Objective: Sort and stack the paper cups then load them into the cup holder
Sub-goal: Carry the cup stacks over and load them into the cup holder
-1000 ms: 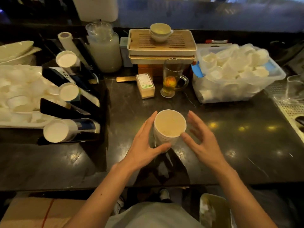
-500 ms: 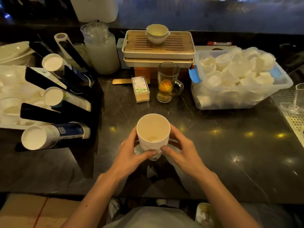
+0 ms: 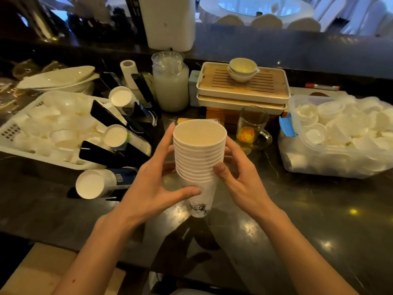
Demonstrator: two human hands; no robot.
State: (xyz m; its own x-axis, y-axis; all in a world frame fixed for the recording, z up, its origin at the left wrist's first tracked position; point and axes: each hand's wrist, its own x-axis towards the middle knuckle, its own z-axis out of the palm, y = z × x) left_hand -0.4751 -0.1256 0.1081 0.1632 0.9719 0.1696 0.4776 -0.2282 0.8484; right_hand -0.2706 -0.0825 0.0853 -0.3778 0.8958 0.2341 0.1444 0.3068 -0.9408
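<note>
A tall nested stack of white paper cups [image 3: 198, 158], its open mouth tilted toward the camera, is held above the dark stone counter [image 3: 297, 220] between two bare hands. The left hand [image 3: 153, 186] is clamped on the stack from the left, thumb pressed across the lower cup wall and fingers wrapped behind. The right hand [image 3: 240, 179] is closed on the stack's right side, thumb laid against the stacked rims. Just beyond and to the left, a black multi-slot cup holder [image 3: 119, 135] is seen with several rows of white cups lying in its angled channels, open ends facing forward. A white perforated plastic basket [image 3: 12, 133] of loose white cups is set beside it, further left. On the right, a clear plastic tub [image 3: 319, 162] with a blue clip is filled with more loose cups. Behind the stack, a glass mug [image 3: 252, 128] of amber drink is placed, and beyond it two cream slatted tea trays [image 3: 242, 88] are stacked, topped by small pale bowls [image 3: 242, 70].
</note>
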